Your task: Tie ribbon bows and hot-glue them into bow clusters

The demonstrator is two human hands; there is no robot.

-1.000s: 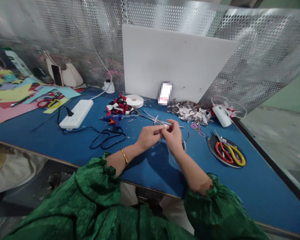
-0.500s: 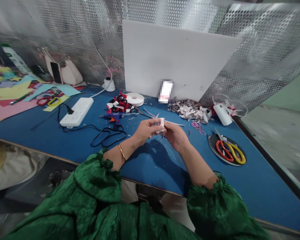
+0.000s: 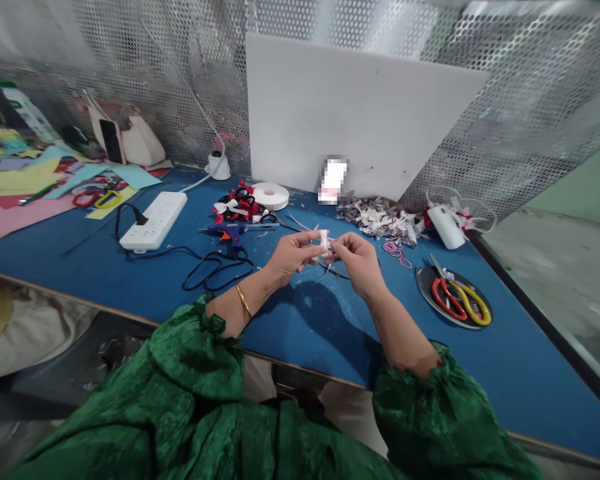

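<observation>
A small folded piece of white ribbon (image 3: 324, 240) is held up above the middle of the blue table. My left hand (image 3: 293, 255) pinches it between thumb and fingers from the left. From the other side, the thumb and forefinger of my right hand (image 3: 357, 259) are closed at the ribbon's right edge; the fingertips partly hide what they grip. Thin strips hang or lie beneath my hands, too fine to tell apart. Left of my hands lies a blue glue gun (image 3: 229, 231), behind it a roll of white ribbon (image 3: 270, 196).
Red, black and white bows (image 3: 237, 203) are heaped beside the roll. A pile of grey and white ribbon pieces (image 3: 385, 220) lies at the back, near small elastic bands (image 3: 396, 252). Scissors (image 3: 450, 300) rest on a dark plate (image 3: 425, 297) at right. A power strip (image 3: 155, 221) stands left.
My right hand has shifted slightly right and its fingers have drawn into a pinch at the ribbon's edge. My left hand stays nearly in place, still holding the ribbon.
</observation>
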